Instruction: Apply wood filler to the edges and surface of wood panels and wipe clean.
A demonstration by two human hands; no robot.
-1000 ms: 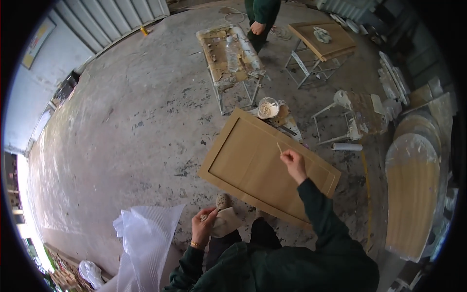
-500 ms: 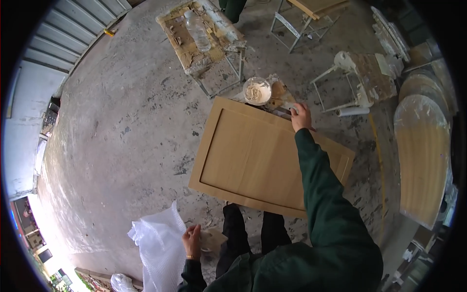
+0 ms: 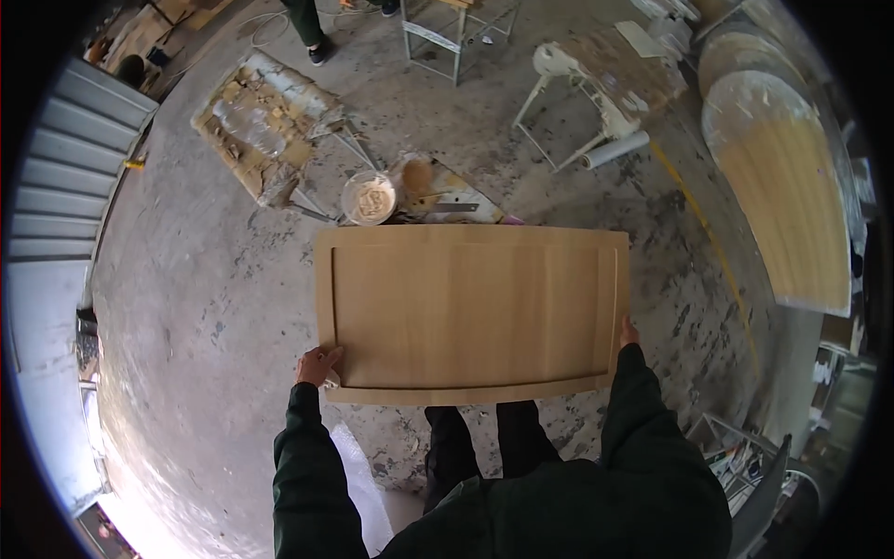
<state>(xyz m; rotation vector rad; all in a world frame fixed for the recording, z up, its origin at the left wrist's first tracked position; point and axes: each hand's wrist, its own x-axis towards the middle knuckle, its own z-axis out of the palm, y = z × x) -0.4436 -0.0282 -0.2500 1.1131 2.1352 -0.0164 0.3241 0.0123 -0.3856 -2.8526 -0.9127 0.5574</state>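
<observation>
A framed wooden cabinet door panel (image 3: 466, 312) is in front of me, its long side across my view, above my legs. My left hand (image 3: 318, 365) grips its near left corner, with the thumb over the frame. A small pale bit shows beneath that hand; what it is I cannot make out. At the right edge, my right hand (image 3: 629, 331) grips the panel, most of its fingers hidden behind the wood. Just beyond the far edge stand a clear tub of beige putty (image 3: 372, 199) and a stained board (image 3: 433, 182) with a flat metal scraper (image 3: 455, 207) on it.
A debris-covered stool (image 3: 270, 121) with a plastic bottle stands far left. Far right are a stained stool (image 3: 605, 79), a white roll (image 3: 616, 150) and curved wooden panels (image 3: 778, 186). Bubble wrap (image 3: 358, 484) lies near my left arm. Another person's leg (image 3: 305, 23) shows at the back.
My right hand has left the scraper area and taken the panel's right edge. My left hand has come up to its near left corner. The panel has turned square to me.
</observation>
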